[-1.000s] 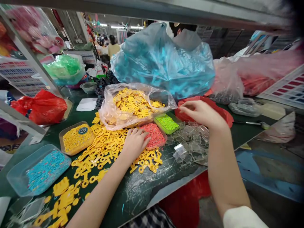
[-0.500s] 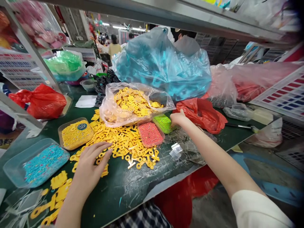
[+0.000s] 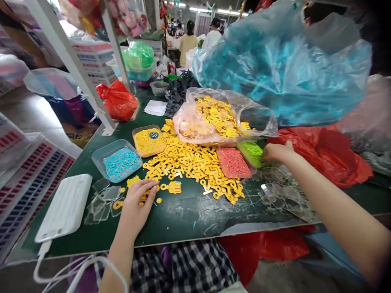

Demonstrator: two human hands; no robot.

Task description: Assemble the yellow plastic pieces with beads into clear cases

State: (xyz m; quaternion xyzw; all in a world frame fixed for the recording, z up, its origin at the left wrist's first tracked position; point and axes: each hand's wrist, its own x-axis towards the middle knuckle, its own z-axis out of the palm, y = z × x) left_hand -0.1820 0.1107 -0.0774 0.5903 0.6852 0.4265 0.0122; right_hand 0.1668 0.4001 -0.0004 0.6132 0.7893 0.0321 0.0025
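Note:
My left hand (image 3: 139,203) rests palm down over a few yellow plastic pieces (image 3: 143,198), fingers stretched and thumb apart. Just beyond its fingertips lies one flat yellow comb-shaped piece with a ring (image 3: 172,187). At the right, my right hand (image 3: 275,153) has curled fingers at the edge of a tray of green beads (image 3: 251,151), seemingly gripping its rim; the fingertips are partly hidden. A tray of red beads (image 3: 233,162) touches the green one. Between the hands spreads a heap of yellow pieces (image 3: 192,158), below an open plastic bag (image 3: 195,122) of the same pieces.
Trays of yellow beads (image 3: 146,142) and blue beads (image 3: 117,165) stand left, near a white power bank (image 3: 65,207) with a cable. Clear flat pieces (image 3: 284,193) lie under my right forearm. Behind are a large blue bag (image 3: 275,77) and a red bag (image 3: 324,150).
The view has swung left, bringing the power bank and side baskets into sight. My left hand has moved slightly over the nearer yellow pieces; my right hand stays by the green tray, which looks blurred.

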